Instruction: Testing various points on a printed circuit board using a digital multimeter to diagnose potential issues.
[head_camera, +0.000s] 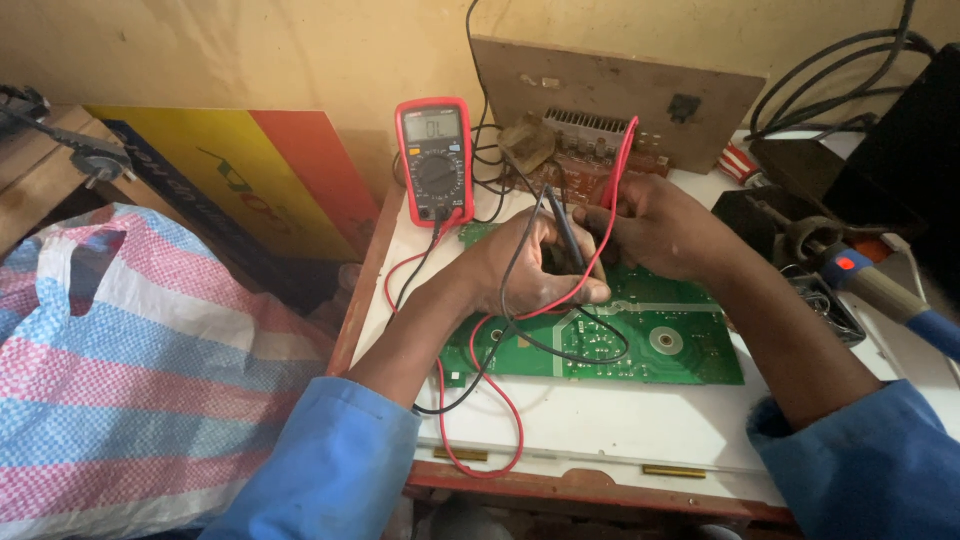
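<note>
Left hand (525, 265) is closed round the black probe (566, 235), fingers wrapped on its shaft, tip angled down toward the green circuit board (640, 345) — where exactly it lands is hidden behind the knuckles. Right hand (665, 228) sits just beside it, curled shut on the red probe (622, 160), whose handle sticks up past the thumb; its tip is out of sight too. Both hands hover close together over the far edge of the board, which lies flat on the white tabletop (620, 425). Red and black leads (480, 400) loop off the table's front and run back to the red meter (435, 160), propped against the wall, screen lit. This looks like the measuring step — two probes on the board, a reading wanted. The next move, I'd judge, calls for steady tips on small contacts and a glance up at the meter without either hand slipping. Off to the right, a soldering iron (880, 288) with a blue handle rests untouched; a striped woven bag (130, 370) slumps at the left.
</note>
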